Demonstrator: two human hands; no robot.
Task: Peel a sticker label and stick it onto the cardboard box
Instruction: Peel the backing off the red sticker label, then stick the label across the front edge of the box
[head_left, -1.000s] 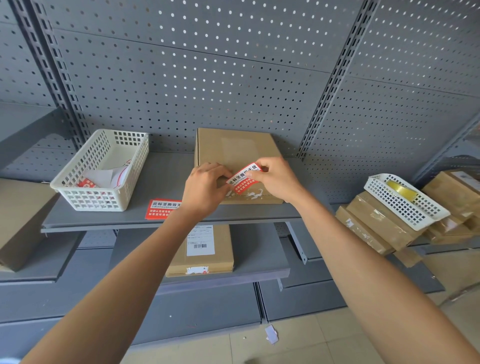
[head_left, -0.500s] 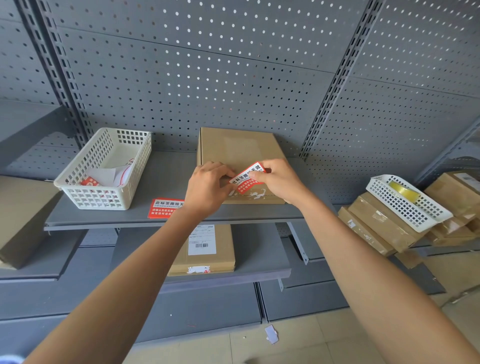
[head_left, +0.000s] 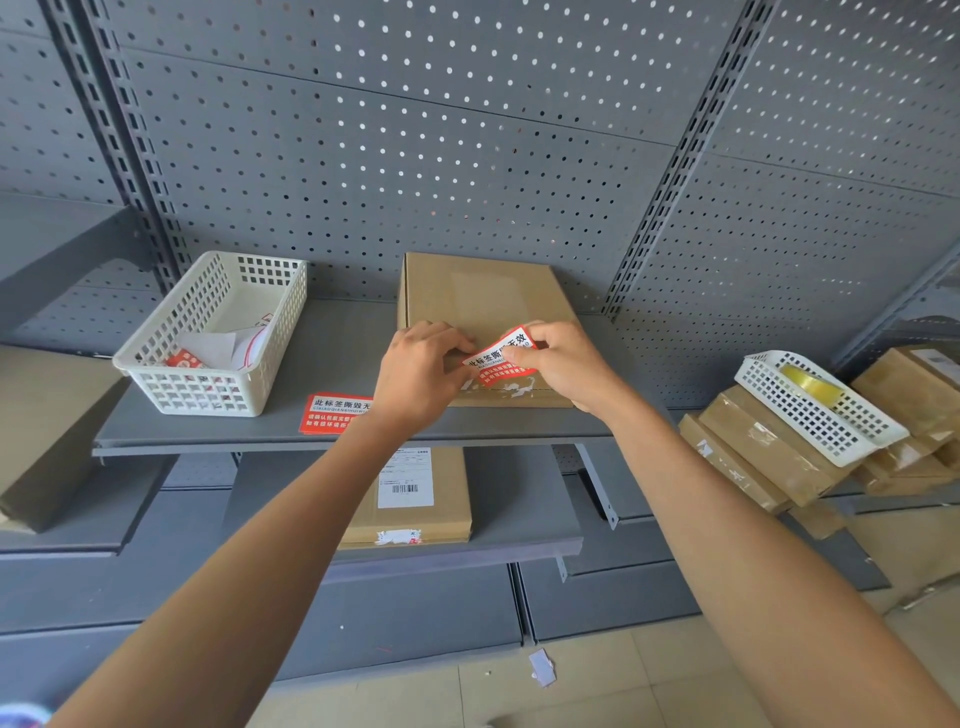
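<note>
Now both your left hand (head_left: 423, 376) and right hand (head_left: 563, 364) pinch the red-and-white sticker label (head_left: 501, 356) over the flat brown cardboard box (head_left: 483, 296) near the shelf's front edge; next, lower it flat and press.

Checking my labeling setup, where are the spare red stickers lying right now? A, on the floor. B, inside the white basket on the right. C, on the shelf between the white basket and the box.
C: the spare red stickers lie flat on the shelf, between the left white basket and the cardboard box.
</note>
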